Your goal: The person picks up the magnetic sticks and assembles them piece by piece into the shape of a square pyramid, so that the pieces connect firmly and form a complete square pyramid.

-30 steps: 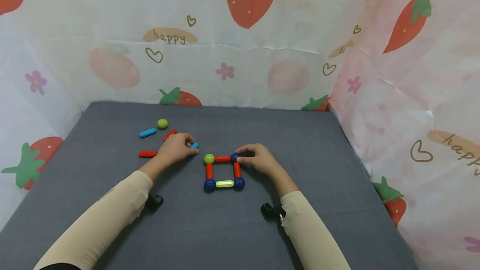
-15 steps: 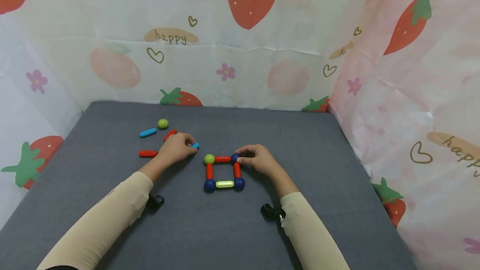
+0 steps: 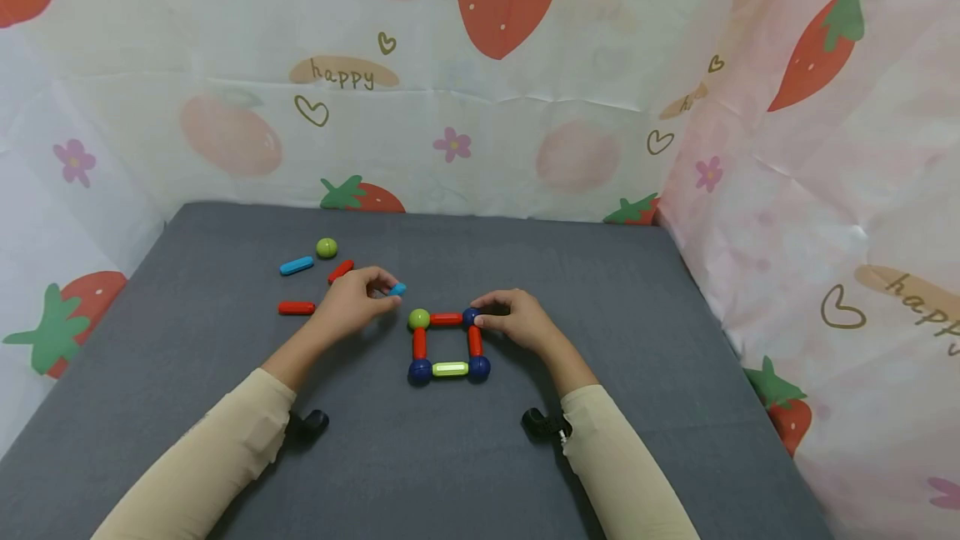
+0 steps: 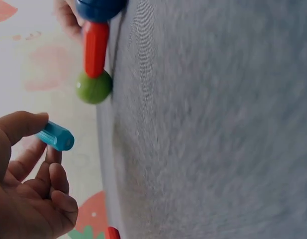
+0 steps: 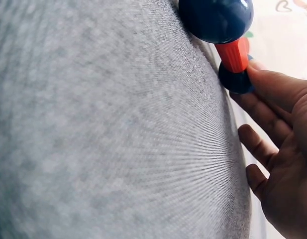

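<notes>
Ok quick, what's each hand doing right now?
Left hand: pinching a light blue stick.
Right hand: fingers gripping the square's dark blue ball.

Play booth: strawberry-print curtain (image 3: 480, 90), grey mat (image 3: 600, 290)

L hand (image 3: 350, 302) raised just off the surface, thumb + fingers (image 4: 24, 127) curled in a pinch, palm down, forearm angled in from lower left. R hand (image 3: 517, 320) low, fingers (image 5: 272, 84) bent, thumb + index tips pressed together at front. Both arms in beige sleeves, wrists apart.
</notes>
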Demonstrator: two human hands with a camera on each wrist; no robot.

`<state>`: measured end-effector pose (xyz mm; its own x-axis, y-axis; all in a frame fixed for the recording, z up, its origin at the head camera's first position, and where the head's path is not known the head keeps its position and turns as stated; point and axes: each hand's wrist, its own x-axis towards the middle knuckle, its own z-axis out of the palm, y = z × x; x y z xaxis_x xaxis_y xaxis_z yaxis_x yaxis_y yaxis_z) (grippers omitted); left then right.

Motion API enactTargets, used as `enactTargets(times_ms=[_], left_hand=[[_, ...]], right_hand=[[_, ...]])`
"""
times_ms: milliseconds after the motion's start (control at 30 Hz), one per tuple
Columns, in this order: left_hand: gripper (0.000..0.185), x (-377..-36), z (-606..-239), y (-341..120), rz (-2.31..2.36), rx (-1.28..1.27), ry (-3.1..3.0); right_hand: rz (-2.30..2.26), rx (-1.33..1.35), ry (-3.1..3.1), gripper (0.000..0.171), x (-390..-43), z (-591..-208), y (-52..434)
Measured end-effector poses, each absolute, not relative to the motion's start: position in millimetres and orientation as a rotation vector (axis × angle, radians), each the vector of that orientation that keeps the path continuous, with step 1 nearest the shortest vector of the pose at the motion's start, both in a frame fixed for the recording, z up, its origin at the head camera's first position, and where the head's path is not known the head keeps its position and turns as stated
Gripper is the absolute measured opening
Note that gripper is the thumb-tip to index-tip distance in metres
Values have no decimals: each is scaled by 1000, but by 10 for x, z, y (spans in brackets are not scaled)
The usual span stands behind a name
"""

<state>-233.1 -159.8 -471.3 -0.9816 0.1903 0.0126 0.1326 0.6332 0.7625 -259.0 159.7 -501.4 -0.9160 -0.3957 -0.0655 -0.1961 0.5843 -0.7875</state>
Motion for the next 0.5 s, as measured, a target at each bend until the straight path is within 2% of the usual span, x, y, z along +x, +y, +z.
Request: enactTargets(times_ms=[500], left_hand=[[21, -2039, -4600, -1494, 1340, 585, 2627]], right_hand=[[-1264, -527, 2574, 26, -2596, -5013, 1597]])
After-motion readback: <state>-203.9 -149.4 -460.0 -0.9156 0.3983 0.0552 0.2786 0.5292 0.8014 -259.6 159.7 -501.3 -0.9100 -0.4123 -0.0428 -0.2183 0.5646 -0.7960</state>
